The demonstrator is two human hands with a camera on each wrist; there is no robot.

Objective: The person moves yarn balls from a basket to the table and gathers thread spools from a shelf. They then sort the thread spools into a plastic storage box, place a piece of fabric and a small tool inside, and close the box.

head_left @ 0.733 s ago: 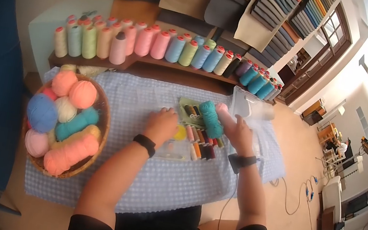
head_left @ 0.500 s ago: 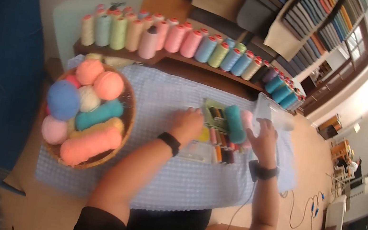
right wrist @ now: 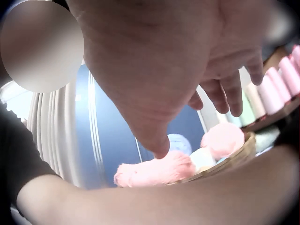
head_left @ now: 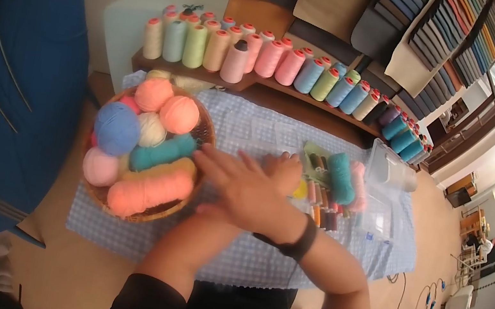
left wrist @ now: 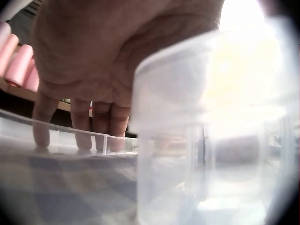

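Note:
My right hand [head_left: 251, 194] reaches left across my left forearm, fingers spread and nothing in them. Its fingertips come right to the rim of a wicker basket [head_left: 209, 142]. Inside lie balls and skeins of yarn, among them a coral skein [head_left: 151, 193], a teal skein [head_left: 163, 153] and a blue ball [head_left: 117, 129]. My left hand [head_left: 283, 172] stays low over the table, partly hidden behind the right. In the left wrist view its fingers [left wrist: 82, 126] point straight down into a shallow clear plastic tray [left wrist: 65, 136], beside a taller clear container [left wrist: 173, 103].
Right of my left hand lie small thread spools [head_left: 321, 198], a second teal skein [head_left: 341, 178] and a pink skein [head_left: 358, 186]. A clear box [head_left: 391, 164] stands at the table's right end. Thread cones [head_left: 269, 59] line the shelf behind the checked tablecloth [head_left: 230, 262].
My right hand has left the pink skein and swung left over my left forearm toward the basket. The left hand stays near the clear tray. The head view has turned left.

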